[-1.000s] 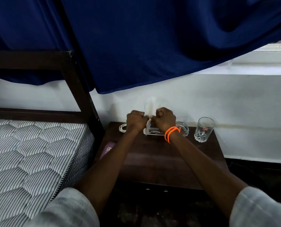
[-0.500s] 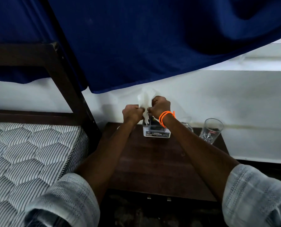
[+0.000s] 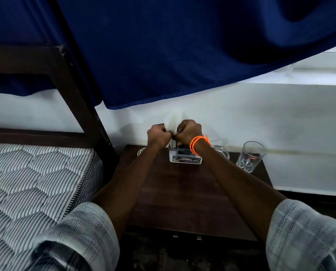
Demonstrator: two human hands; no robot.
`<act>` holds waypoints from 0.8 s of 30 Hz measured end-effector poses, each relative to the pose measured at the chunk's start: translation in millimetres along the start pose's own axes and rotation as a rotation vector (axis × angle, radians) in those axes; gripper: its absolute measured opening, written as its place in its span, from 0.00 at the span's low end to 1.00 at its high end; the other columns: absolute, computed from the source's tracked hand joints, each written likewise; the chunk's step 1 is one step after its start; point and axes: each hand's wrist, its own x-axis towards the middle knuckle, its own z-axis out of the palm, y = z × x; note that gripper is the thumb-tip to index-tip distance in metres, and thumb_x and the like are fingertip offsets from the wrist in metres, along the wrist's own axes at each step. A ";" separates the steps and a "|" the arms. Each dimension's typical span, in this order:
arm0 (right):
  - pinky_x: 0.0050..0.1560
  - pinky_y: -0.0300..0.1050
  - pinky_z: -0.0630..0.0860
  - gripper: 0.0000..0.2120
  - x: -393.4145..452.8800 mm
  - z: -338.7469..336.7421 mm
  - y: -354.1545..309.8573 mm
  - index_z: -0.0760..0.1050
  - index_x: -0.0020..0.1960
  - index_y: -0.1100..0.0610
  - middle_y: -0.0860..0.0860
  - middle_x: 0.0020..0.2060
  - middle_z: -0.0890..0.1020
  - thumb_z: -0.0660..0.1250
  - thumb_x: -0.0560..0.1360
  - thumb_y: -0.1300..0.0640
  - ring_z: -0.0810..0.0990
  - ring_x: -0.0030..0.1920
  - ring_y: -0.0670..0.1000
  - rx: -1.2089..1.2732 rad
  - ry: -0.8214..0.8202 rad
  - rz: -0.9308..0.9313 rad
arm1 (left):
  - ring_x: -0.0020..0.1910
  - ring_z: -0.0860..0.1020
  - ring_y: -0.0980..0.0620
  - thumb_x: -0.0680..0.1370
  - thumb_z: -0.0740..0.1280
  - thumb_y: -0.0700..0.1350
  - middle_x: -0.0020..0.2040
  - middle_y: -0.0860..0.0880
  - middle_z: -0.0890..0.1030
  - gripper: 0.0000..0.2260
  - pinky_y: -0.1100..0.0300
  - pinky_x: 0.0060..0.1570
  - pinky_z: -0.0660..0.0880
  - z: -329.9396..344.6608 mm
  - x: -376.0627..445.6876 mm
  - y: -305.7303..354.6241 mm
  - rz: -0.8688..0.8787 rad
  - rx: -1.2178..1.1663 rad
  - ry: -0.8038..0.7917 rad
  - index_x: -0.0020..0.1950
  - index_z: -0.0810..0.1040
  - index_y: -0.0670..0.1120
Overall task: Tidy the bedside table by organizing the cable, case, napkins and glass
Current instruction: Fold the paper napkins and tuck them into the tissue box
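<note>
Fingers of both fists curl tight on the soft white napkins [image 3: 173,122] — left hand [image 3: 158,134] and right hand [image 3: 188,132] pinch them above the boxy white case [image 3: 184,158]. Below lies the dark wood-grain bedside table [image 3: 182,192]; the faceted clear glass [image 3: 250,156] stands right. Since half a second ago, the napkins sit bunched between closer fists.

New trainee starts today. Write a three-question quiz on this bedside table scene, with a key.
1. True or false: both hands grip the white napkin.
2. What stands nearest the table's right edge? A) the glass B) the white box C) the cable
3. Which wrist wears the orange band?

Key: 1 true; 2 A; 3 the right hand's, not the left hand's.
</note>
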 end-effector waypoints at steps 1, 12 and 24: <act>0.40 0.54 0.85 0.14 -1.4 -1.1 -0.4 0.75 0.34 0.54 0.56 0.36 0.86 0.81 0.60 0.59 0.86 0.33 0.54 0.006 -0.004 -0.001 | 0.49 0.83 0.43 0.74 0.73 0.42 0.46 0.42 0.86 0.07 0.61 0.43 0.73 -0.2 0.2 -0.3 0.007 0.002 -0.005 0.49 0.86 0.43; 0.33 0.32 0.76 0.13 -22.6 -31.0 3.0 0.75 0.36 0.55 0.53 0.33 0.84 0.80 0.62 0.61 0.84 0.29 0.46 -0.009 0.038 -0.019 | 0.58 0.82 0.45 0.75 0.74 0.47 0.58 0.45 0.85 0.17 0.57 0.62 0.74 1.2 -29.7 -1.4 0.016 -0.016 0.133 0.63 0.82 0.45; 0.41 0.40 0.80 0.09 -79.6 -87.5 61.4 0.79 0.38 0.55 0.52 0.36 0.85 0.79 0.62 0.60 0.84 0.37 0.49 -0.056 0.149 0.096 | 0.57 0.83 0.48 0.76 0.71 0.45 0.54 0.45 0.87 0.12 0.63 0.58 0.74 48.5 -95.8 25.3 0.097 -0.126 0.040 0.58 0.85 0.46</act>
